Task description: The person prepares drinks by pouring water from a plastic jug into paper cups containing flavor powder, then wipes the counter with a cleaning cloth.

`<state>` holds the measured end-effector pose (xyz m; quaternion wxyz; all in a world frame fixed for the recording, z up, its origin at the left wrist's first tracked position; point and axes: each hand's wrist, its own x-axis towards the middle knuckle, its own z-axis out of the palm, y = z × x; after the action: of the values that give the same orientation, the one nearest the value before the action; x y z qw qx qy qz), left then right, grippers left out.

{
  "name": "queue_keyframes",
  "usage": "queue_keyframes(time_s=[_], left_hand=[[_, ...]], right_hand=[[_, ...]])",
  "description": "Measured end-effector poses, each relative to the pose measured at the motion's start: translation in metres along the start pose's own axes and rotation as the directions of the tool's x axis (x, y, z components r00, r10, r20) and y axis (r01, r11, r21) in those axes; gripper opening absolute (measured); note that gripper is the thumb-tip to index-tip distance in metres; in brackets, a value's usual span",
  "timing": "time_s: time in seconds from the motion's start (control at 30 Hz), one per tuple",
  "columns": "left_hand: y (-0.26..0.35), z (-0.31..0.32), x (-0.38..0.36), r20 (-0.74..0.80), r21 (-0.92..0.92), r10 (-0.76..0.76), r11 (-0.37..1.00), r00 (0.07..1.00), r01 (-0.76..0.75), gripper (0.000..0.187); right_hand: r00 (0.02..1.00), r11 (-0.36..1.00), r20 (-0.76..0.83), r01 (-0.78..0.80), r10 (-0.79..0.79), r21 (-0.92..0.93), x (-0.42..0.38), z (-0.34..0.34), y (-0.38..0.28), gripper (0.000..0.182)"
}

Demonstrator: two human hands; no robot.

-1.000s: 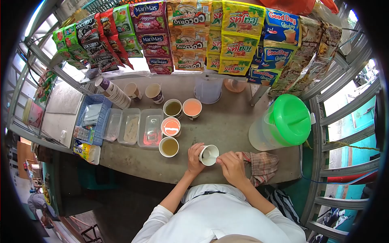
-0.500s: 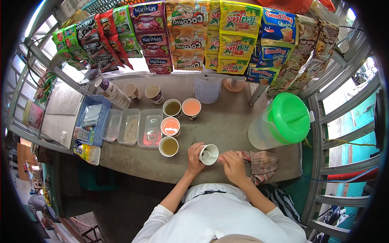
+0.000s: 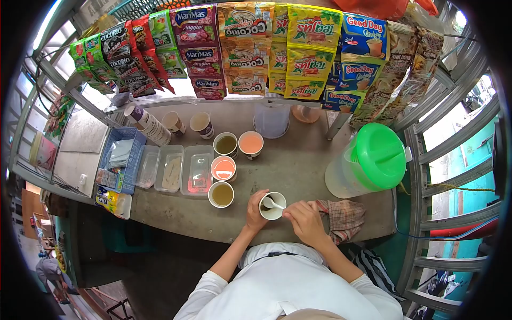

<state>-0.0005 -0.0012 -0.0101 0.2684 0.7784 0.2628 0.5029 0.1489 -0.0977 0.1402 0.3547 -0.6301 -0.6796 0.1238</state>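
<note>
My left hand (image 3: 256, 211) is wrapped round a white paper cup (image 3: 279, 198) near the table's front edge. Dark liquid shows inside, low down. Between the fingers of my right hand (image 3: 306, 221) is the handle of a white spoon (image 3: 274, 204), whose bowl end dips into that cup. To the left stand a cup of brownish-yellow drink (image 3: 221, 194) and a cup of orange drink (image 3: 223, 168) with a pale patch on its surface. Behind them are a dark green drink (image 3: 225, 144) and a second orange one (image 3: 250, 143).
A clear jug with a green lid (image 3: 377, 157) stands at right, a checked cloth (image 3: 345, 218) in front of it. Clear plastic tubs (image 3: 196, 173), a blue basket (image 3: 130, 173) and stacked cups (image 3: 151, 127) occupy the left. Drink sachets (image 3: 248, 48) hang along the back.
The spoon has shifted inside the cup, and more of its handle shows. The cup has tipped slightly, exposing the dark liquid. My right hand has moved a little left.
</note>
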Motion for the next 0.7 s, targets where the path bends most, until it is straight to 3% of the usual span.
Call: queue_keyframes(time_s=[0.27,0.57,0.7], left_hand=[[0.0021,0.0013,-0.0040,0.010,-0.111,-0.090,0.990,0.996,0.090,0.077],[0.0062,-0.0016,-0.0056,0.060,-0.025,-0.119,0.992,0.991,0.120,0.077],[0.0056,-0.0003,-0.0026,0.040,-0.011,-0.054,0.998,0.998,0.055,0.073]], right_hand=[[0.998,0.999,0.049,0.027,-0.029,0.045,-0.0022,-0.0017,-0.0048,0.009],[1.000,1.000,0.009,-0.001,0.001,-0.026,-0.0042,-0.0064,-0.0028,0.008],[1.000,1.000,-0.003,-0.011,0.011,0.005,-0.0061,-0.0070,0.0001,0.007]])
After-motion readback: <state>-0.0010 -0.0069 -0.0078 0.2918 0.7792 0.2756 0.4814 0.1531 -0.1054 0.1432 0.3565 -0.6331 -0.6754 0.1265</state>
